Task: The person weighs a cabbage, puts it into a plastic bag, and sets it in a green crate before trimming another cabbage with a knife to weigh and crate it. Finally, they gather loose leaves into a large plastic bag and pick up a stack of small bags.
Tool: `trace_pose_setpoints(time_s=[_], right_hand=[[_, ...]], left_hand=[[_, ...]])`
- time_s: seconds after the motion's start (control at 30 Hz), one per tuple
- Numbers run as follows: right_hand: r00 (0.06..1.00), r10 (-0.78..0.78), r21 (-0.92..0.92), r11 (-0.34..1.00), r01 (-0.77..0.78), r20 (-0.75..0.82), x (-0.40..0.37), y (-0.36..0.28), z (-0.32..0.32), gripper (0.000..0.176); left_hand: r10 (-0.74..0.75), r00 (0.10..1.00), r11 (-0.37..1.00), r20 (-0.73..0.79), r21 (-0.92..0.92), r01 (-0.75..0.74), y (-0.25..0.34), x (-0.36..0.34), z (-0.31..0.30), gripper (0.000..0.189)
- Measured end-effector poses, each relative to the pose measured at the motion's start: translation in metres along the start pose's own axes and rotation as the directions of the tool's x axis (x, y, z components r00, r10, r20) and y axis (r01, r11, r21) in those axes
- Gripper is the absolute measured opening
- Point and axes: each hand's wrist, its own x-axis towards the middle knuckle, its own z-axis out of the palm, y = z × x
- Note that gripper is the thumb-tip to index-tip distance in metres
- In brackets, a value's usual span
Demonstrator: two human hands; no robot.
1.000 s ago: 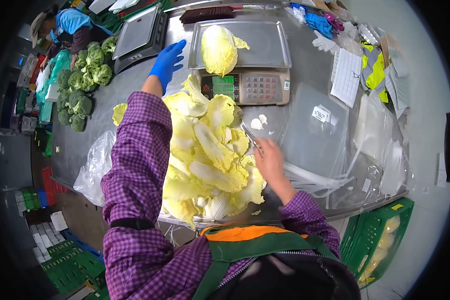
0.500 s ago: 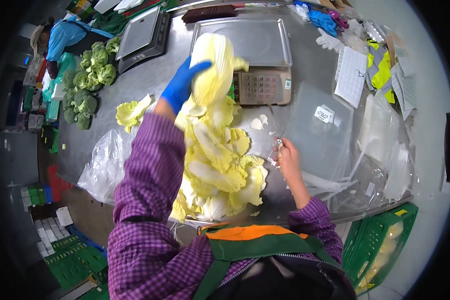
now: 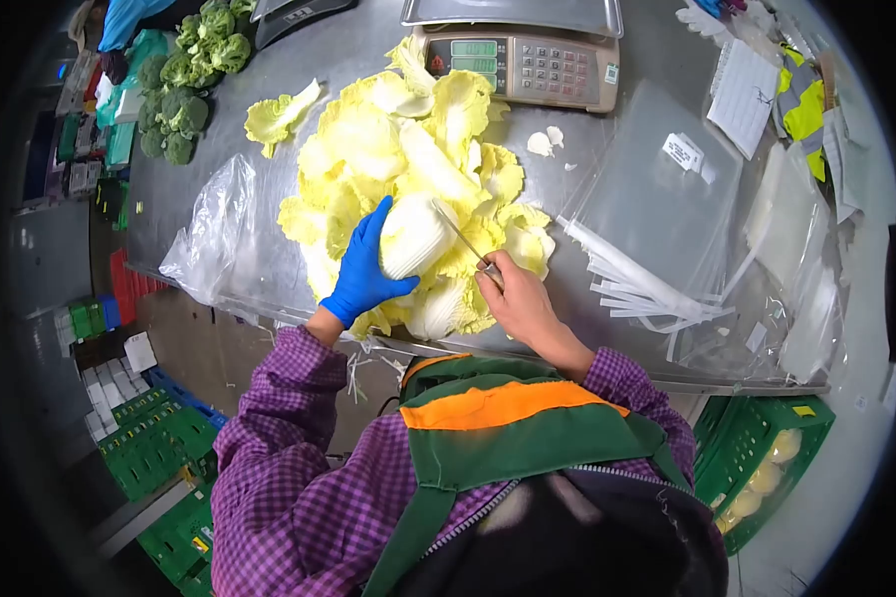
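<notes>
My left hand, in a blue glove, grips a pale Chinese cabbage from its left side, fingers and thumb spread round it. The cabbage lies low over a heap of loose yellow leaves, its white, ribbed surface showing. In my bare right hand is a knife with a thin blade, its fingers closed round the handle. The blade points up and left, its tip right at the cabbage. One separate yellow leaf lies left of the heap.
A weighing scale stands behind the leaves. Broccoli heads sit at the back left, near a person's blue sleeve. A crumpled plastic bag lies left, flat clear bags right. A green crate stands below the table's right edge.
My left hand has brought the cabbage down from near the scale onto the leaf heap, closer to me. My right hand has moved left with the knife to the cabbage. The view has tilted down.
</notes>
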Motion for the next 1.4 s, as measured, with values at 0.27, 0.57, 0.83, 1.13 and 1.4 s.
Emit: trace_pose_setpoints(time_s=[0.27, 0.57, 0.83, 1.13, 1.4], right_hand=[[0.998, -0.056, -0.049, 0.997, 0.057, 0.009, 0.016, 0.000, 0.008, 0.021], [0.994, -0.030, -0.122, 0.992, 0.043, 0.109, 0.024, 0.002, 0.006, 0.020], [0.996, -0.024, -0.135, 0.990, 0.035, 0.083, 0.024, -0.004, 0.003, 0.019], [0.997, -0.031, -0.202, 0.978, 0.044, 0.071, 0.037, 0.001, 0.007, 0.019], [0.962, 0.123, -0.292, 0.955, -0.049, 0.243, 0.046, -0.002, -0.004, 0.022]], left_hand=[[0.012, 0.998, 1.000, 0.057, -0.022, -0.011, -0.003, 0.008, 0.000, 0.105], [-0.007, 0.995, 1.000, 0.099, -0.021, 0.009, -0.004, 0.015, -0.003, 0.104], [-0.009, 0.993, 0.999, 0.120, -0.046, 0.015, -0.005, 0.019, -0.003, 0.104], [-0.017, 0.992, 0.999, 0.123, -0.046, 0.023, -0.008, 0.023, -0.001, 0.103], [-0.002, 0.993, 1.000, 0.116, -0.021, 0.005, -0.010, 0.028, 0.001, 0.101]])
